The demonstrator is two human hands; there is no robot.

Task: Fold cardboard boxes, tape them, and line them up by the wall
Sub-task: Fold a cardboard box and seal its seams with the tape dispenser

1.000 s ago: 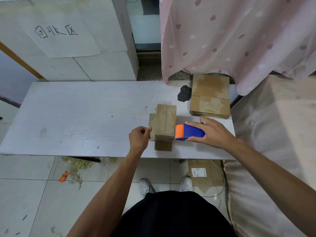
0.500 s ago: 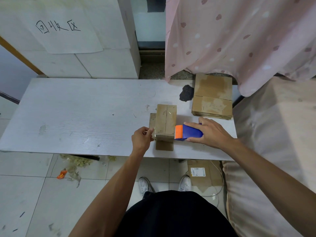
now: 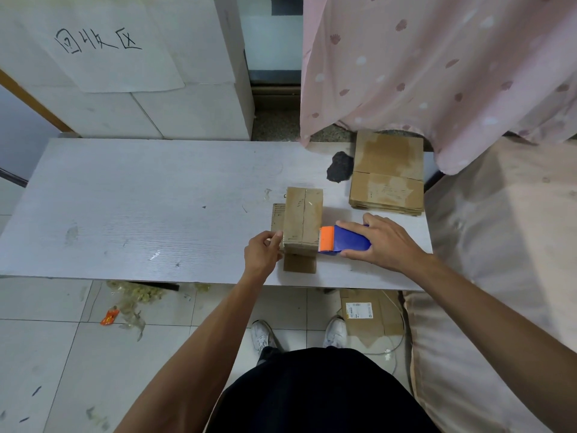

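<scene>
- A person is standing at the near edge of a white table point(image 3: 140, 207), looking down at both hands.
- A small cardboard box point(image 3: 304, 218) is sitting close to that near edge, right of the middle, its top flaps closed with a seam running away from the person.
- One loose flap is lying flat on the table toward the near edge, and another is sticking out from the box's left side.
- The left hand point(image 3: 260, 253) is resting just left of the box's near-left corner, its fingers curled into the palm; the thumb and forefinger tips are meeting at the near end of the left flap and pinching it.
- The right hand point(image 3: 385, 242) is gripping a blue tape dispenser point(image 3: 349, 242) on the box's right, the thumb wrapping its near side and the fingers point(image 3: 368, 218) curling over its far side.
- The dispenser's orange toothed end is touching the box's right wall near the near-right corner, so the box is sitting between the two hands.
- A stack of flat cardboard point(image 3: 387, 179) is lying at the far right corner of the table, apart from the box, with a dark patch point(image 3: 339, 167) just left of it.
- A pink curtain point(image 3: 437, 73) is hanging over the far right corner.
</scene>
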